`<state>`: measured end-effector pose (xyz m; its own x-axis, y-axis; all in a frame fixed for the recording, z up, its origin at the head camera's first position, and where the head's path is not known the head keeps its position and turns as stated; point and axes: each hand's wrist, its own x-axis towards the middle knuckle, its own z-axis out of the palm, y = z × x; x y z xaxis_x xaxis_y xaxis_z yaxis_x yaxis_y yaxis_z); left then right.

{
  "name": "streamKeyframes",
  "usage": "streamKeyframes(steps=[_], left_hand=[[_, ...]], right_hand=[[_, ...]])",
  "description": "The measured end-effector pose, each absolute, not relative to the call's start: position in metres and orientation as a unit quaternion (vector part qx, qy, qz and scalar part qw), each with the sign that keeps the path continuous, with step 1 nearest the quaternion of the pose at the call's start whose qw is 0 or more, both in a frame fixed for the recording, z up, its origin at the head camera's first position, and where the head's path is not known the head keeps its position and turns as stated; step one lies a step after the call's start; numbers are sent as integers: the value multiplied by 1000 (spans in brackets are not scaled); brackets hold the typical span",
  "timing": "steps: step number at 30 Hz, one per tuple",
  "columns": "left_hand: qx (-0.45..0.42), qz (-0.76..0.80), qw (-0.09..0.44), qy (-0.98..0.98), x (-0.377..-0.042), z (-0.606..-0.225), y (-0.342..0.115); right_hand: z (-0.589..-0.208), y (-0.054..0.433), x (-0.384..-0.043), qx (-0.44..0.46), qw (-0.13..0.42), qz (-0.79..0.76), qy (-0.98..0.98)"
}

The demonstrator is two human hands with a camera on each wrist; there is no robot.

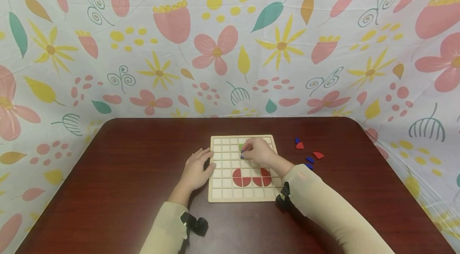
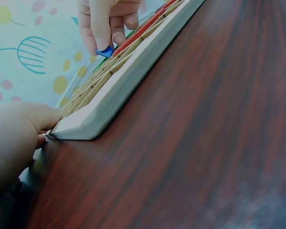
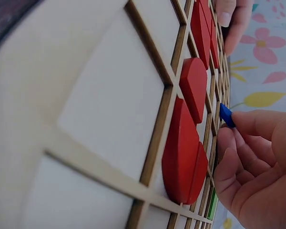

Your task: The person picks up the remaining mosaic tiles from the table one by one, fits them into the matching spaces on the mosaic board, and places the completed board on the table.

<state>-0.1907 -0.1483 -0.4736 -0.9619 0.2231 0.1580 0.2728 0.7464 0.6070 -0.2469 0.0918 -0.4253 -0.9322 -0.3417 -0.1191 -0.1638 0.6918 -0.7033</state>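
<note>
A wooden grid board (image 1: 244,199) lies on the table. My right hand (image 1: 259,151) is over its upper middle, pinching a small blue piece (image 3: 226,115) between thumb and fingertip. In the left wrist view this blue piece (image 2: 105,52) is low over the grid, close to its ribs. A green piece (image 1: 241,147) sits in a cell beside the right fingers, partly covered. Nearer the front, red curved pieces (image 1: 241,181) fill several cells in two rounded groups. My left hand (image 1: 195,169) rests against the board's left edge, fingers extended and thumb touching the frame.
Right of the board lie loose red pieces (image 1: 318,155) and blue pieces (image 1: 310,160), with another red and blue pair farther back. The dark wooden table (image 1: 143,166) meets a flower-printed cloth (image 1: 215,86) behind. Black wrist devices (image 1: 195,224) sit on both sleeves.
</note>
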Motion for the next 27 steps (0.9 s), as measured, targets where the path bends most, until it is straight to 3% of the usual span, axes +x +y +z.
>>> streamKeyframes(steps=[27], left_hand=[[-130, -325, 33, -936, -191, -474, -149]], right_hand=[[-424, 84, -240, -134, 129, -335, 924]])
